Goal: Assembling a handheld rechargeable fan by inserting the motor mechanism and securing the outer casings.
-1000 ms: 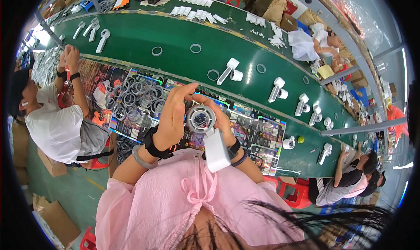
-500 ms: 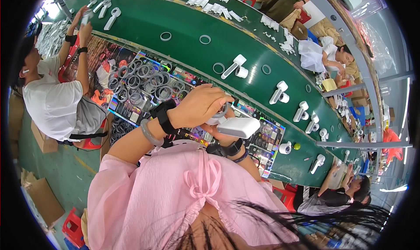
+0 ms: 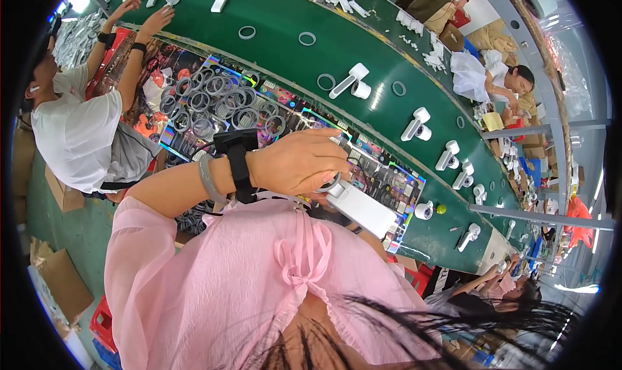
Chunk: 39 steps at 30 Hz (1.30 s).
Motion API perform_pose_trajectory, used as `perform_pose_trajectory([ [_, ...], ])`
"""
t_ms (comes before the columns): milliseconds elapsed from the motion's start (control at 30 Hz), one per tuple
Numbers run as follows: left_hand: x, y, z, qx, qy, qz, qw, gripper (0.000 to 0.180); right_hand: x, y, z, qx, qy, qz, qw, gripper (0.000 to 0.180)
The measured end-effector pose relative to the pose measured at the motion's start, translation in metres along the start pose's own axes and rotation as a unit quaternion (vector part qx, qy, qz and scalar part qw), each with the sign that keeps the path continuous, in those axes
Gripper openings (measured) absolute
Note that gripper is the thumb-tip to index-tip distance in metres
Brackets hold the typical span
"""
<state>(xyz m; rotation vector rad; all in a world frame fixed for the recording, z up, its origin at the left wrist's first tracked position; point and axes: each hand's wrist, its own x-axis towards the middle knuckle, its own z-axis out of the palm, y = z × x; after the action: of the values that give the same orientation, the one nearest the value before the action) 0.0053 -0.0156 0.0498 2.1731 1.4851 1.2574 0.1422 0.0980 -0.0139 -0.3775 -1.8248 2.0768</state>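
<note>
A white handheld fan (image 3: 364, 208) with a dark grey ring at its round head is held in front of my chest, its handle pointing down to the right. My left hand (image 3: 299, 162) is closed over the head end, thumb at the ring's edge. Under the fan, only a small part of my right hand (image 3: 318, 197) shows; it grips the head from below, with most of its fingers hidden. Beyond my left wrist, a pile of loose grey rings (image 3: 214, 101) lies on a table covered with colourful printed sheets (image 3: 295, 114).
A green conveyor belt (image 3: 278, 17) runs past the table, carrying several white fans (image 3: 352, 80) and loose grey rings (image 3: 307, 39). A co-worker (image 3: 78, 133) reaches over the belt at the left. Grey metal posts (image 3: 544, 137) stand at the right.
My left hand has turned over the fan's head, and the handle has swung lower to the right. My right hand is now mostly covered. The co-worker's hands at the left have moved apart.
</note>
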Motion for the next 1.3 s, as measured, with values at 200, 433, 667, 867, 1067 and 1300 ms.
perform_pose_trajectory([
  [200, -0.01, -0.012, 0.011, -0.056, 0.103, -0.041, 0.992, 0.027, -0.001, -0.002, 0.004, -0.071, -0.008, -0.07, 0.995, 0.049],
  [433, -0.01, -0.01, 0.047, -0.117, 0.271, -0.168, 0.941, 0.045, -0.001, -0.012, 0.012, -0.073, 0.075, -0.057, 0.993, 0.035],
  [667, -0.02, -0.022, 0.054, -0.081, 0.255, -0.165, 0.949, 0.048, 0.011, -0.019, 0.005, -0.196, 0.044, -0.017, 0.98, 0.028],
  [867, -0.023, -0.014, 0.043, -0.152, 0.278, -0.232, 0.92, 0.052, 0.028, -0.021, 0.022, -0.266, 0.039, -0.068, 0.961, 0.027],
  [1067, -0.031, -0.006, 0.024, -0.538, 0.215, -0.391, 0.716, 0.06, 0.033, -0.02, 0.028, -0.143, 0.063, -0.143, 0.977, 0.048],
  [1300, -0.038, -0.01, 0.003, -0.474, 0.456, -0.353, 0.665, 0.049, 0.023, -0.001, 0.042, -0.106, -0.124, 0.079, 0.983, 0.085],
])
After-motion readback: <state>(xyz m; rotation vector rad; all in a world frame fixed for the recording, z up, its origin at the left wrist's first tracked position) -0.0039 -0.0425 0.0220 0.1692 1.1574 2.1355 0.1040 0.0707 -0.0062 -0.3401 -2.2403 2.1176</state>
